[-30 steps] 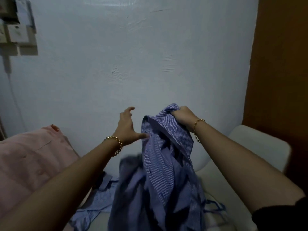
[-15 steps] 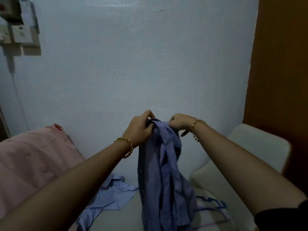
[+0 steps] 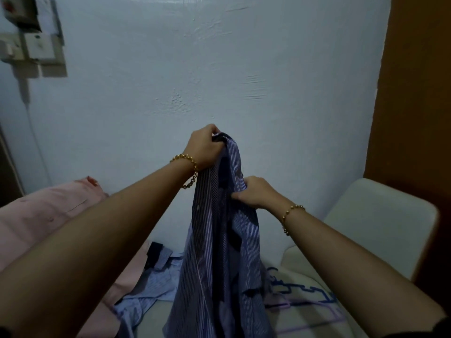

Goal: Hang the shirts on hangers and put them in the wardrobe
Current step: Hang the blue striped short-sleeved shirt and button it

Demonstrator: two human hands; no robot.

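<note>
The scene is dimly lit, with a cool bluish cast laid over the wall (image 3: 219, 69), brightest near the top. Deep shadow is gathered in the lower corners. Edges are bent by wide-angle distortion, and detail is softened throughout.

Three shirts (image 3: 219, 252) (image 3: 151, 284) (image 3: 36, 215), at least two hangers (image 3: 307, 289) (image 3: 278, 306), two hands (image 3: 205, 150) (image 3: 253, 192), two bracelets (image 3: 189, 164) (image 3: 291, 211)
</note>
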